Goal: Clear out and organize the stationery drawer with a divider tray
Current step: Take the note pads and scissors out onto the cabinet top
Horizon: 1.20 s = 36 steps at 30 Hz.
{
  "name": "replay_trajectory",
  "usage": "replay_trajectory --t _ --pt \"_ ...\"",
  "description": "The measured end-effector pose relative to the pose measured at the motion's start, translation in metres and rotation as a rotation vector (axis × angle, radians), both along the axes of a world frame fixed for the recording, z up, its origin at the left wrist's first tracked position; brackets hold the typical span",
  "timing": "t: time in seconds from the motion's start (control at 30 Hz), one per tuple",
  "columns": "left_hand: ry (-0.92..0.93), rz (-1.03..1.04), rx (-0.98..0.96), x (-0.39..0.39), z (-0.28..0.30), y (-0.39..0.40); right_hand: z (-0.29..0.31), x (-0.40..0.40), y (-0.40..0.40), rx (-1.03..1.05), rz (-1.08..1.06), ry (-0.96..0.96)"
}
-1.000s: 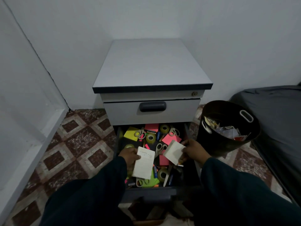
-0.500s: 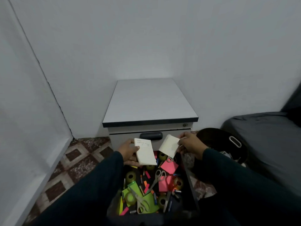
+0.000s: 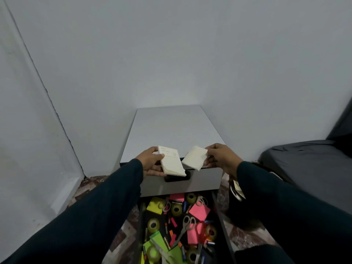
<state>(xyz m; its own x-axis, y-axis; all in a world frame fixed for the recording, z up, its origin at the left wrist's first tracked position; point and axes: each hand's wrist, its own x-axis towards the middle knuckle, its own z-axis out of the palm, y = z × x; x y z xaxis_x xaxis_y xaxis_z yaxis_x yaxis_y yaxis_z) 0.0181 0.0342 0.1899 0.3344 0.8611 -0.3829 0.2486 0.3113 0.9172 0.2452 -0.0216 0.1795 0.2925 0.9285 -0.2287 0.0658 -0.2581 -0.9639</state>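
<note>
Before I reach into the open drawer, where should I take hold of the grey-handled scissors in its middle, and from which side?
Take the scissors by the two grey handle loops at the far end, coming from straight above. They lie flat and on top, with the blades running toward the near-left among markers and the pink sticky pad. The loops look like the most exposed part, so a pinch there probably avoids the blades.

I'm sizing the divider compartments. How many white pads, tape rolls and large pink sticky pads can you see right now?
White pads: 2, both held above the drawer
Tape rolls: 6
Pink sticky pads: 3
Total: 11, counting only what shows; more may lie underneath.
</note>
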Motion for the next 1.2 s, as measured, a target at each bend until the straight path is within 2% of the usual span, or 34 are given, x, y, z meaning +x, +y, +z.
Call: replay_trajectory --t 0.23,0.3,0.37,0.47,0.57,0.63,0.9,1.2 --pt "0.038 0.056 0.093 0.035 0.028 0.062 0.026 0.022 0.041 0.096 -0.117 0.131" --pt "0.331 0.042 0.332 0.041 0.024 0.082 0.024 0.028 0.054 0.098 -0.153 0.084" --pt "0.602 -0.031 0.576 0.047 0.017 0.091 0.018 0.035 0.066 0.078 -0.16 -0.247" --pt "0.749 -0.236 0.681 0.057 -0.001 0.09 0.002 0.039 0.076 0.102 -0.005 -0.776" --pt "0.962 -0.427 0.72 0.068 -0.02 0.092 -0.015 0.038 0.089 0.001 0.227 -1.073" --pt "0.999 -0.449 0.764 0.073 -0.028 0.095 -0.021 0.038 0.096 -0.042 0.301 -1.207" --pt "1.039 -0.416 0.839 0.1 -0.033 0.135 -0.033 0.064 0.132 -0.055 0.312 -1.199" --pt "1.02 -0.354 0.758 0.141 -0.032 0.182 -0.036 0.083 0.176 -0.112 0.341 -1.318"
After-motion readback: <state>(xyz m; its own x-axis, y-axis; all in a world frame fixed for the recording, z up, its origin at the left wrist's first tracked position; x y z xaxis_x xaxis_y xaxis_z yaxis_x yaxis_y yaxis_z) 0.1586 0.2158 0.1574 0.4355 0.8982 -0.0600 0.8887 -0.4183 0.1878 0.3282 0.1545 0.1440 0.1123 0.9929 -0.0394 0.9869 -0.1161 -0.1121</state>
